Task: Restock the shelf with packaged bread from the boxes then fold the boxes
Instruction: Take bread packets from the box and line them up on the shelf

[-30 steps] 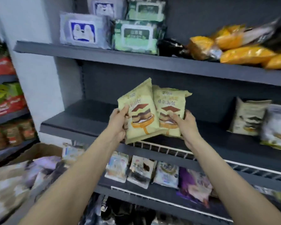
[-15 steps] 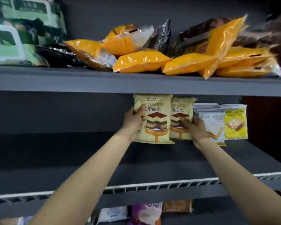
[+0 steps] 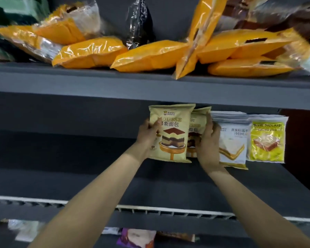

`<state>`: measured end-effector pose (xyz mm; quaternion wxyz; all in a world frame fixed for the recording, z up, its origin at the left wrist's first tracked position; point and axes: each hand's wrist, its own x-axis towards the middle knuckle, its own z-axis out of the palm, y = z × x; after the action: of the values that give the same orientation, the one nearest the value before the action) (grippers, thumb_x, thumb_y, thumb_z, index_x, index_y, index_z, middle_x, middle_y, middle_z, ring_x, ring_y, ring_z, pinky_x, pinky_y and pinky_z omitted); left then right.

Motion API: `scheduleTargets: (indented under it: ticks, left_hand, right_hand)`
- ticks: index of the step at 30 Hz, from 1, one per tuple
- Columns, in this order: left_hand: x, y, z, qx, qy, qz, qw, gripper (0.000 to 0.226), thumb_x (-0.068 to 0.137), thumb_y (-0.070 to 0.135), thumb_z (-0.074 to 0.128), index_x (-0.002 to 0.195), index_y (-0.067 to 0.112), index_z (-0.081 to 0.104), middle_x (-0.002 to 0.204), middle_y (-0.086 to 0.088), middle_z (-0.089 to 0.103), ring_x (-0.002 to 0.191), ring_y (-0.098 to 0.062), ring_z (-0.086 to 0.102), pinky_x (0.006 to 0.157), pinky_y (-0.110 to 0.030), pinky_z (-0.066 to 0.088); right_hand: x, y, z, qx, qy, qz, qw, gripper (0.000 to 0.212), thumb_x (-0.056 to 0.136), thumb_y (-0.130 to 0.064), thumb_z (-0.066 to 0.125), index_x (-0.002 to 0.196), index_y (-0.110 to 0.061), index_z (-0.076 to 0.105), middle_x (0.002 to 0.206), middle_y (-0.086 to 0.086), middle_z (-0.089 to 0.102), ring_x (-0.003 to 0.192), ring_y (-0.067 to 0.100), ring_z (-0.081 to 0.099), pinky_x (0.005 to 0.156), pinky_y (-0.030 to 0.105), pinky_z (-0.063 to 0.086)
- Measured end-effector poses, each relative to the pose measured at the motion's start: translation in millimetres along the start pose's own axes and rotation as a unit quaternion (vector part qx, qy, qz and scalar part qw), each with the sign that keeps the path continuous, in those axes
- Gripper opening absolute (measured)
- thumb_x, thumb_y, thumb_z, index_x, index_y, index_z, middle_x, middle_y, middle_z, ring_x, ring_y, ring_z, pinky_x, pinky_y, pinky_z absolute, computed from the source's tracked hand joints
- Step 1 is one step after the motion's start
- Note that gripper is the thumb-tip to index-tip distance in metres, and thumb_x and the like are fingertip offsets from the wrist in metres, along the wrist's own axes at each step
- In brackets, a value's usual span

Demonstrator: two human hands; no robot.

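To the left of both hands, the dark grey shelf (image 3: 61, 158) runs bare, its white wire front rail (image 3: 168, 210) crossing nearer the viewer. The left hand (image 3: 148, 133) grips the left edge of a beige mousse bread packet (image 3: 172, 133), thumb on the printed front and fingers curled behind it. This packet stands upright at the back of the shelf, its bottom edge on or just above the shelf surface; which one cannot be told. Just right of it, and partly hidden behind it, stands a second beige packet (image 3: 198, 126) of the same kind. The right hand (image 3: 208, 140) curls round that packet's right side, the back of the hand toward the viewer, so the fingertips are hidden. Just beyond the right hand stands a white sandwich bread packet (image 3: 233, 140), seemingly the front of a row, touching or nearly touching the hand. Further right is a yellow toast packet (image 3: 267, 140).

Above both hands, the upper shelf (image 3: 150, 83) carries a loose heap of orange bread bags (image 3: 150, 56).

The beige packets look light, puffed with air and soft, and the film wrapper is likely slippery. A gentle hold on the side seams or bottom edge should keep the bread from being crushed. They may tip forward when released unless leaned back or against neighbours.
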<state>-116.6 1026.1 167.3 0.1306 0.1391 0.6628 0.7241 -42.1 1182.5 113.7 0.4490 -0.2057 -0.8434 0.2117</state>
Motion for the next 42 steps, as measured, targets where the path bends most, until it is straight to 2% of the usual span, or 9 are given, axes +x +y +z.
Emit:
scheduleTargets:
  ticks: [6,11,16,18,21,25,31,36,42]
  left_hand:
    - [-14.7,-15.6,6.6,-0.024,-0.052,0.025,0.998,0.024,0.096,0.027,0.051,0.119,0.02,0.052,0.117,-0.006,0.066,0.106,-0.024,0.065,0.092,-0.047,0.053]
    - [-20.4,-27.6,15.1,-0.045,-0.086,0.044,0.994,0.03,0.095,0.018,0.053,0.124,0.016,0.046,0.124,-0.014,0.061,0.111,-0.029,0.062,0.093,-0.051,0.051]
    - [-25.5,-34.9,41.0,0.021,-0.079,0.067,0.994,0.018,0.094,0.02,0.056,0.108,0.029,0.05,0.122,-0.022,0.057,0.112,-0.036,0.058,0.097,-0.052,0.049]
    - [-24.4,-40.5,48.6,0.112,-0.08,0.078,0.987,0.027,0.093,0.024,0.057,0.118,0.027,0.046,0.128,-0.015,0.051,0.116,-0.026,0.051,0.101,-0.04,0.045]
    - [-24.3,-42.5,50.9,0.187,-0.088,0.055,0.977,0.048,0.091,0.027,0.059,0.132,0.02,0.035,0.13,-0.008,0.047,0.121,-0.018,0.042,0.105,-0.038,0.039]
    - [-28.9,-35.0,50.0,0.191,-0.074,0.035,0.978,0.051,0.09,0.022,0.062,0.13,0.02,0.031,0.119,0.0,0.056,0.104,-0.017,0.058,0.092,-0.039,0.05]
    - [-34.3,-27.6,47.1,0.225,-0.086,0.011,0.971,0.065,0.086,0.011,0.063,0.138,0.018,0.024,0.13,-0.002,0.05,0.111,-0.019,0.055,0.087,-0.033,0.049]
    - [-44.2,-11.8,19.3,0.336,-0.023,0.044,0.941,0.051,0.088,0.016,0.061,0.136,0.014,0.042,0.134,-0.007,0.052,0.121,-0.02,0.05,0.092,-0.024,0.042]
    - [-83.1,16.2,-74.6,0.357,0.095,0.12,0.922,0.024,0.091,0.009,0.054,0.114,0.008,0.06,0.11,-0.011,0.067,0.097,-0.022,0.066,0.084,-0.024,0.051]
  right_hand:
    - [5.8,3.8,-7.0,-0.109,-0.034,-0.064,0.991,0.068,0.075,0.018,0.051,0.135,-0.012,0.04,0.142,0.028,0.028,0.128,0.043,0.034,0.102,0.047,0.043]
    - [16.7,8.0,-37.8,0.117,-0.104,-0.011,0.988,0.033,0.098,-0.009,0.042,0.129,-0.01,0.052,0.144,0.009,0.029,0.132,0.018,0.035,0.108,0.019,0.025]
    - [17.7,4.7,-53.1,0.288,-0.171,0.08,0.939,0.076,0.084,-0.061,0.052,0.145,-0.023,0.027,0.147,0.0,0.034,0.135,0.014,0.035,0.114,0.037,0.029]
    - [13.8,8.6,-52.1,0.247,-0.179,0.057,0.951,0.104,0.075,-0.048,0.072,0.15,-0.017,0.007,0.153,0.007,0.024,0.141,0.022,0.028,0.116,0.039,0.027]
    - [5.7,9.0,-53.2,0.165,-0.161,0.03,0.973,0.106,0.077,-0.021,0.077,0.151,-0.018,0.001,0.151,0.016,0.013,0.14,0.028,0.021,0.113,0.035,0.023]
    - [5.0,3.9,-53.1,-0.1,-0.078,-0.143,0.982,0.07,0.079,-0.032,0.072,0.138,-0.012,0.041,0.148,0.02,0.025,0.139,0.037,0.02,0.116,0.047,0.022]
    - [5.4,-11.0,-62.3,-0.214,-0.139,-0.186,0.949,0.069,0.09,-0.035,0.058,0.147,-0.015,0.026,0.148,0.006,0.032,0.141,0.026,0.023,0.116,0.04,-0.011]
    - [-7.9,-41.2,-65.6,-0.049,-0.188,-0.189,0.963,0.053,0.091,-0.016,0.057,0.141,-0.016,0.04,0.157,-0.001,0.016,0.144,0.02,0.016,0.113,0.028,0.025]
    - [-40.3,-124.8,-35.4,0.134,-0.257,-0.186,0.939,0.027,0.09,-0.011,0.055,0.116,-0.014,0.062,0.12,0.005,0.055,0.11,0.02,0.056,0.093,0.027,0.043]
